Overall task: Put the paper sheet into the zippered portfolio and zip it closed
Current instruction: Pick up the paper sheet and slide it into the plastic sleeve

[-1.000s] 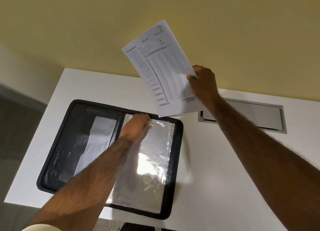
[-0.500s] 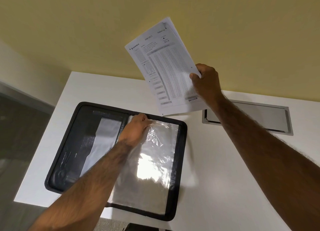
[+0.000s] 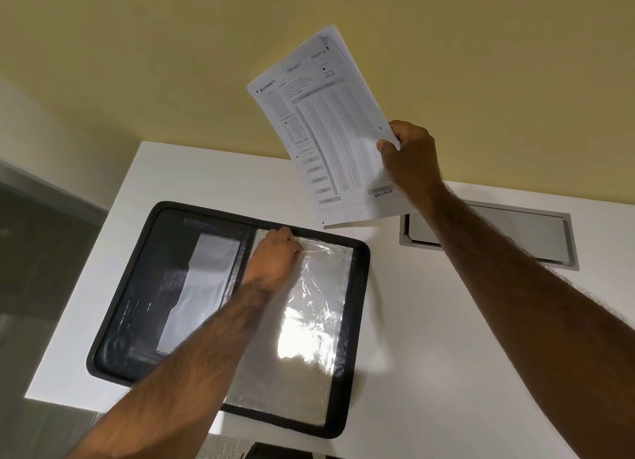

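The black zippered portfolio (image 3: pixel 137 286) lies open and flat on the white table. Its right half holds a clear plastic sleeve (image 3: pixel 309 321). My left hand (image 3: pixel 275 256) pinches the top edge of that sleeve near the spine. My right hand (image 3: pixel 410 156) holds the printed paper sheet (image 3: pixel 330 132) upright in the air by its right edge, above and behind the portfolio's top right corner. More than one sheet edge shows at the paper's top corner.
The white table (image 3: pixel 429 355) stands against a yellow wall. A grey cable hatch (image 3: pixel 536 232) is set into the table to the right of the portfolio, partly behind my right forearm. The table's left edge drops to a dark floor (image 3: pixel 34 269).
My left hand has closed its fingers on the sleeve's top edge and lifted it a little, wrinkling the plastic. The paper stays held up in my right hand, nearly unmoved.
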Tool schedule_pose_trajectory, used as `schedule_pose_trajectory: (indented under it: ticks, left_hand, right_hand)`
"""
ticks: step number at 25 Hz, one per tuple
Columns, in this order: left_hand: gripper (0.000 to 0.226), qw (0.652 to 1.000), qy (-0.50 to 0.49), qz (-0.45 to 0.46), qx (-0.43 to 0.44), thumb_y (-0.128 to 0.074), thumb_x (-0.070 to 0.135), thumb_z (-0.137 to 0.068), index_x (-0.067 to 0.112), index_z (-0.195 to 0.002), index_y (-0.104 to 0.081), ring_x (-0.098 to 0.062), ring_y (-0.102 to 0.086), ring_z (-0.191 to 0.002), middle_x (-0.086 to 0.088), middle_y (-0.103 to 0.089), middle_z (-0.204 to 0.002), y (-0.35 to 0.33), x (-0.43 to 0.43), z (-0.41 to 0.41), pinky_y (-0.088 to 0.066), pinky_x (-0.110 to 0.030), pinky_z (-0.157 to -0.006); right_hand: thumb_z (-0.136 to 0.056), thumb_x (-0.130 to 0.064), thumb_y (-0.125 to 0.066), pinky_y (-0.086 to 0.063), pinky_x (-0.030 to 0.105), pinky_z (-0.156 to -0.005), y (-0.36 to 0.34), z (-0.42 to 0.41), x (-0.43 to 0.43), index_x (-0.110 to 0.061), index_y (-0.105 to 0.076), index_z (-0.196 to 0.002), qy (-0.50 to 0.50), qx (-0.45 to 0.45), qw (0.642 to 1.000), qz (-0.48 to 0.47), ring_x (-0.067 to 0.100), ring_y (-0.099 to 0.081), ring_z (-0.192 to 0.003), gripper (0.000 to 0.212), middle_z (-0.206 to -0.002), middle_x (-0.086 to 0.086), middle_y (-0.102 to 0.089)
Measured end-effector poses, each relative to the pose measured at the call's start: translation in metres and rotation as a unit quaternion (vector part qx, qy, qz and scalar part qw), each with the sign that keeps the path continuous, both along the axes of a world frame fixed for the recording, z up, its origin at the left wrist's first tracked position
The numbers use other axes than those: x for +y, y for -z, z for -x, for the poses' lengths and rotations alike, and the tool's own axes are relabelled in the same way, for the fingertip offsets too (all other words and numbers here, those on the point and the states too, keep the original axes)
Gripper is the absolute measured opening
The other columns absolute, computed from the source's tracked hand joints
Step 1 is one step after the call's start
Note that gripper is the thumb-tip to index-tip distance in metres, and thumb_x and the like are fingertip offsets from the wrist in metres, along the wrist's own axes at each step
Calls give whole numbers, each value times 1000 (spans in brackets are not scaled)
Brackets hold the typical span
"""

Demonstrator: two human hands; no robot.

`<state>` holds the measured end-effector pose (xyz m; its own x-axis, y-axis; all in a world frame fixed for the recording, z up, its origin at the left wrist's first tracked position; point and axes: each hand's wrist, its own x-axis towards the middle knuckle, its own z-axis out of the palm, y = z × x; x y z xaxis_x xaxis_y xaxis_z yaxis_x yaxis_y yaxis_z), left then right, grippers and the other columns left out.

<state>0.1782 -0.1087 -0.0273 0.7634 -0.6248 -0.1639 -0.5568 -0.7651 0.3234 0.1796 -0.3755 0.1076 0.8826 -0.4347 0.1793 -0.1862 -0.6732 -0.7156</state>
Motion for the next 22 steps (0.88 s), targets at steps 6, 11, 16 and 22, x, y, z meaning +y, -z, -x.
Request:
schedule_pose_trajectory:
  ticks: [6,11,16,22]
  left_hand:
    - [28,994,-66,52,76,-48,23,-101,19,-112,-73,-21,-64,-101,-1,-68,-113,-4,-14,21,-52,-32,-86]
    - [33,992,-72,53,93,-43,33,-102,19,-107,-73,-18,-65,-94,1,-68,-107,-9,-13,24,-53,-33,-83]
    - [29,993,-74,55,76,-47,31,-102,17,-107,-72,-17,-64,-96,1,-66,-114,-8,-10,23,-56,-37,-83]
    - [16,992,-85,63,63,-49,18,-99,16,-94,-64,-19,-61,-84,3,-60,-94,-13,-4,24,-50,-33,-69]
  right_hand:
    - [-86,-9,-57,-36,14,-56,2,-9,11,-5,-69,-97,-8,14,999,-32,19,-57,-78,17,-88,0,-63]
    - [-84,-6,-56,-37,22,-58,17,-8,32,-5,-69,-95,-12,42,998,-44,23,-57,-72,18,-82,2,-66]
    - [-88,-6,-50,-54,33,-72,26,-11,40,-7,-67,-102,-3,112,993,22,31,-65,-86,22,-99,10,-72]
    - [-89,-4,-47,-53,30,-71,26,-15,39,-8,-66,-103,15,122,991,43,31,-65,-89,24,-103,11,-72]
